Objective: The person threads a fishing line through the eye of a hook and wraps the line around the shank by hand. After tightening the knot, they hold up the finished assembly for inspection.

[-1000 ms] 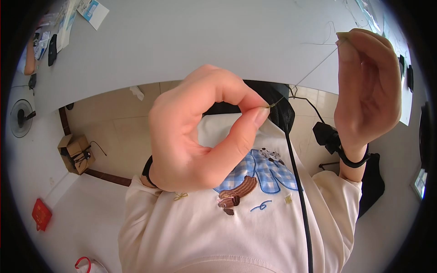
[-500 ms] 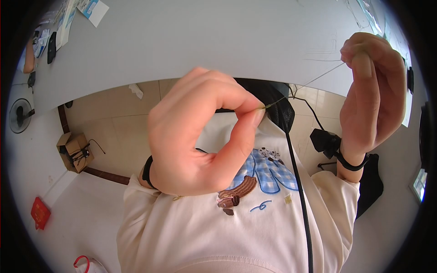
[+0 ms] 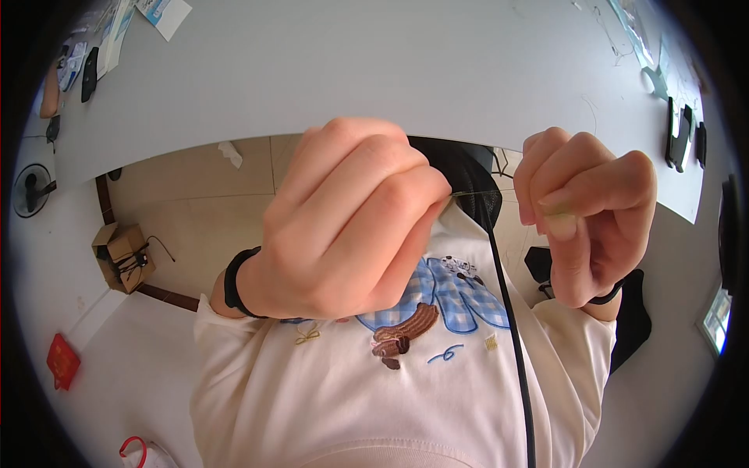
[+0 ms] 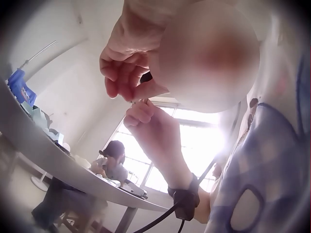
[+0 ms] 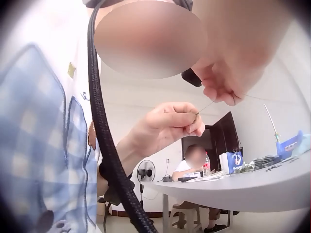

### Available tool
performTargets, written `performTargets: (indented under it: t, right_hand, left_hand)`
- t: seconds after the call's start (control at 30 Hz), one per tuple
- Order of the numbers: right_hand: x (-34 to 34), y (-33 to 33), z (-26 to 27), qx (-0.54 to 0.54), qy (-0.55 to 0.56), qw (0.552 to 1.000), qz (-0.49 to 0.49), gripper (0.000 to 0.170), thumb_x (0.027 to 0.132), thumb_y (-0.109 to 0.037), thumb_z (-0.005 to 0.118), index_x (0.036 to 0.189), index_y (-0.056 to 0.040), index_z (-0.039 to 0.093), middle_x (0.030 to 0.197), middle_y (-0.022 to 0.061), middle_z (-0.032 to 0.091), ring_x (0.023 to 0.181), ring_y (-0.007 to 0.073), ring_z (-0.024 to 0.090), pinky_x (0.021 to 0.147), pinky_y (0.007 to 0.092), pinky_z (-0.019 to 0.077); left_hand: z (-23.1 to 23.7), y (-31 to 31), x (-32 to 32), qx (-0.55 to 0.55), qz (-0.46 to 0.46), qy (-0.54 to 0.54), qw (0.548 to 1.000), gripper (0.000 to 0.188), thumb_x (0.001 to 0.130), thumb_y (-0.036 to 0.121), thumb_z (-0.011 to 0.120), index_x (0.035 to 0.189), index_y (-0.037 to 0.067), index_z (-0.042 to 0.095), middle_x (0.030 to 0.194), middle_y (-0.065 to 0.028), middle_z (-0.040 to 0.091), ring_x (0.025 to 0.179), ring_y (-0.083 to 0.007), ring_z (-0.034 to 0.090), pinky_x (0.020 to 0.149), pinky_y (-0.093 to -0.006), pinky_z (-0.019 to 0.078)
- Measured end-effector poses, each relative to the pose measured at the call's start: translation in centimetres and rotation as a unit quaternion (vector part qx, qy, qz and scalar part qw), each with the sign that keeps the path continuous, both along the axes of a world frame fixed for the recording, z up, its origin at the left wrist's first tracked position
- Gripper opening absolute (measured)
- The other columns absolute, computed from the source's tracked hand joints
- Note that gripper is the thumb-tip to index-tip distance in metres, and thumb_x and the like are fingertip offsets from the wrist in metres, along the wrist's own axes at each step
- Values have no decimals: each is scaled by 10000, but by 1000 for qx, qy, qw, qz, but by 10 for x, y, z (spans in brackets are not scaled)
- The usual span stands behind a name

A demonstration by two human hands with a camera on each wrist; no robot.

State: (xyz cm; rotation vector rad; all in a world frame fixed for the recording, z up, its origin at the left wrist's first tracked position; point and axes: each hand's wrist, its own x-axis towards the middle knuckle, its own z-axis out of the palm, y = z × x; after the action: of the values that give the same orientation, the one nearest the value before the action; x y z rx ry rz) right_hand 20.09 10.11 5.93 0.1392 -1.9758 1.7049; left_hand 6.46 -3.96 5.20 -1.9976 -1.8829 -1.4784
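My left hand pinches a thin greenish thread between thumb and forefinger, its back facing the head camera. From those fingertips the thread runs right, above the shirt and table edge. My right hand holds the other part of it, thumb against curled fingers. In the right wrist view the thread spans the short gap between the left hand and the right hand. A loose thread tail trails away from the right hand. Seen from the left wrist, the two hands' fingertips nearly meet.
A grey table lies ahead, with loose threads and black objects on its right side. A black cord hangs down the shirt front. An open cardboard box and a fan stand at left. Another person sits at the table.
My right hand has come down and left, nearer my left hand, and the thread span between them has shortened. My left hand has turned so its back shows, still pinching the thread.
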Motion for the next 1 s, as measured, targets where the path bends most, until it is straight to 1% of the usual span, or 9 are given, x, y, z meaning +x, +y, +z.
performTargets:
  t: [0.1,0.2,0.33,0.4,0.43,0.53,0.63,0.73,1.0]
  right_hand:
    - [2,-3,2,96,-21,995,-22,144,748,88,372,840,-15,412,685,100,449,554,132,416,481,226,350]
    - [4,-3,-1,154,-23,987,-31,114,763,74,397,843,-6,410,689,99,448,555,131,411,479,221,353]
    - [7,-3,13,91,-70,993,-34,69,783,22,439,847,2,426,695,105,476,576,141,440,533,261,394]
    - [7,-2,26,26,-172,982,-77,106,807,-62,471,874,20,461,721,118,522,618,154,487,636,314,427]
    - [9,-5,29,28,-185,970,-152,187,814,-123,486,913,35,500,766,126,562,664,162,529,727,343,424]
    - [19,-8,42,156,-246,919,-266,220,808,-97,495,968,47,539,852,130,582,787,191,546,744,332,423]
    - [2,-4,31,316,-127,926,-165,251,681,-65,597,907,43,572,875,150,588,817,231,530,713,317,420]
    - [-4,-12,30,278,-148,942,-117,211,588,-26,616,792,25,599,768,122,567,712,219,504,623,295,390]
    - [-11,-14,24,214,-121,963,-115,141,556,22,591,696,14,582,678,98,528,620,192,465,538,260,351]
  left_hand:
    - [-3,-2,0,-5,-9,10,1000,242,502,-152,551,716,-38,543,687,-114,547,634,-276,546,548,-311,443]
    - [-3,-3,0,-23,-29,32,999,258,502,-159,556,730,-39,543,693,-114,551,642,-277,548,547,-315,450]
    - [-5,-2,-7,-2,-23,40,999,272,512,-160,579,752,-36,550,696,-111,554,648,-277,551,554,-316,455]
    - [-2,-3,-11,17,4,73,997,276,533,-163,598,771,-30,559,698,-106,557,649,-274,552,557,-313,456]
    - [-1,-2,-11,19,5,74,997,276,533,-163,598,771,-30,559,698,-106,557,649,-274,552,557,-313,456]
    - [3,-1,-7,40,33,112,992,260,550,-130,638,771,-14,565,694,-94,557,655,-262,557,536,-303,438]
    - [2,0,-13,71,22,155,985,243,560,-83,670,761,7,565,695,-76,562,659,-242,564,503,-290,403]
    - [1,1,-11,98,25,175,979,233,562,-36,692,748,26,565,699,-60,567,657,-223,568,487,-280,373]
    - [0,0,-11,106,43,162,980,204,624,-8,690,777,39,564,707,-46,573,646,-207,563,485,-277,362]
